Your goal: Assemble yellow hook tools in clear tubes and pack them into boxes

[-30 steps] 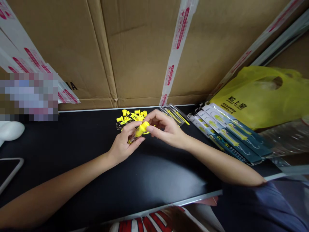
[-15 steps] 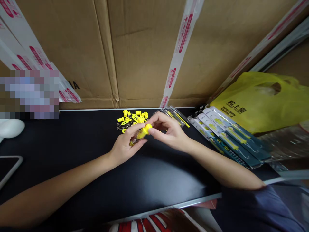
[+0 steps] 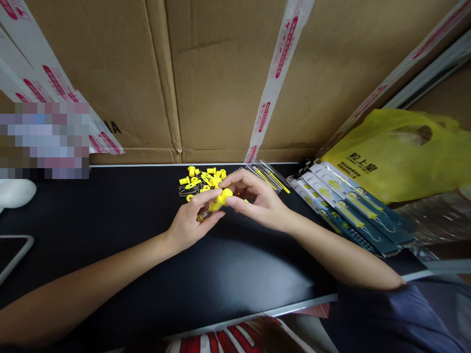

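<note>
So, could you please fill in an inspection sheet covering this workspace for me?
Surface: black tabletop with pale edging.
Job's things: yellow-ended piece in the hands; loose yellow and wire parts beyond.
Clutter: clear sleeves with yellow strips, teal-and-white packages and yellow bag at right; white-rimmed dark object at left.
Hands: left hand grips the piece's body; right hand has thumb and fingers at its yellow end.
Cables: nothing seen.
Surroundings: taped cardboard behind the tabletop.
</note>
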Tool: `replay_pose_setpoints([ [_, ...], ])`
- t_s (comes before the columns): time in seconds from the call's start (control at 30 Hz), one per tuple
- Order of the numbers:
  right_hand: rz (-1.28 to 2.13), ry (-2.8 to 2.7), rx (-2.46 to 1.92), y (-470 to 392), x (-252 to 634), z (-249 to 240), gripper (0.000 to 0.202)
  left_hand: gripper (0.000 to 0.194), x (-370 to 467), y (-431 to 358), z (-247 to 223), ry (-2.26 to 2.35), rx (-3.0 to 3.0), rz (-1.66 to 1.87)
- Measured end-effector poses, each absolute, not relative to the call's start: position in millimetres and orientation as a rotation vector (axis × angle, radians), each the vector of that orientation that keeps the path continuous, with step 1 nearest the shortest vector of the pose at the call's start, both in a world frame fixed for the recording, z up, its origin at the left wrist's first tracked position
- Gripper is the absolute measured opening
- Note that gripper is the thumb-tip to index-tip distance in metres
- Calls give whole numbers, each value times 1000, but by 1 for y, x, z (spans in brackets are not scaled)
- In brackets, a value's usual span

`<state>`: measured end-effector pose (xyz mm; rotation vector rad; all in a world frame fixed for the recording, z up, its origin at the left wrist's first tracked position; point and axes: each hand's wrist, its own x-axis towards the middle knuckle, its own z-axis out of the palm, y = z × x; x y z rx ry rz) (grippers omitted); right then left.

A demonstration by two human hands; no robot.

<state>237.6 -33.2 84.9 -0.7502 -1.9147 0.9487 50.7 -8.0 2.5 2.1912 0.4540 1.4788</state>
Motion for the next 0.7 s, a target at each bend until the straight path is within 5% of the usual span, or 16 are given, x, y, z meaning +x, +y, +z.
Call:
replay_pose_setpoints([
  [0.7, 1291, -1676, -705, -22, 241, 75, 24, 62, 51, -6, 1, 453, 2214, 1560],
])
